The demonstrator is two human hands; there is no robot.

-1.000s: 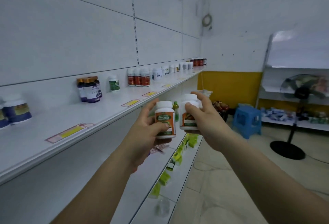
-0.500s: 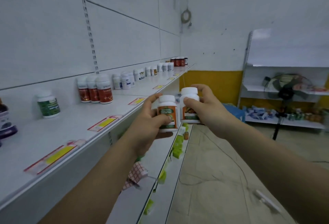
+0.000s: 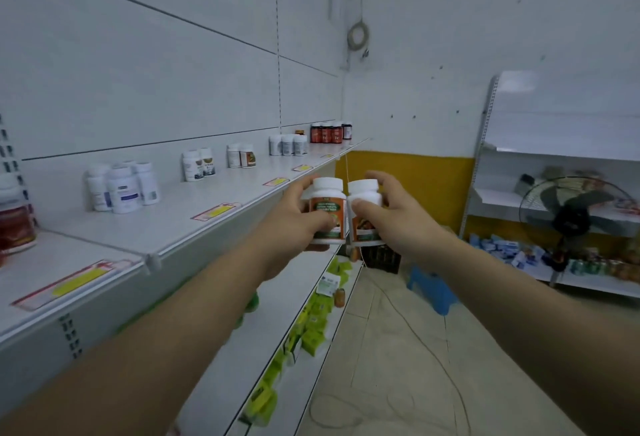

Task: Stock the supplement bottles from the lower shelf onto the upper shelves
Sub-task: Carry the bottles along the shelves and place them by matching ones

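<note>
Holding 2 upright bottles side by side at frame centre, the left hand (image 3: 294, 224) is gripping the left bottle (image 3: 327, 209) and the right hand (image 3: 401, 224) is gripping the right bottle (image 3: 363, 193); the upper shelf (image 3: 166, 228) is lying just to their left, nearer the left hand.

1. We see the white upper shelf (image 3: 173, 228) along our left, with yellow price tags (image 3: 216, 210) lying near its front edge.
2. Standing on it, from near to far: a red-labelled bottle (image 3: 15, 217), a cluster of white bottles (image 3: 123, 188), two pairs of white bottles (image 3: 199, 165) (image 3: 241, 156), three white bottles (image 3: 288, 145), and dark red bottles (image 3: 329, 132) at the far end.
3. The lower shelf (image 3: 249, 359) carries green packets (image 3: 313, 328) along its front.
4. On the tiled floor (image 3: 381, 383) we see a blue stool (image 3: 433, 288) and a thin cable (image 3: 424, 345).
</note>
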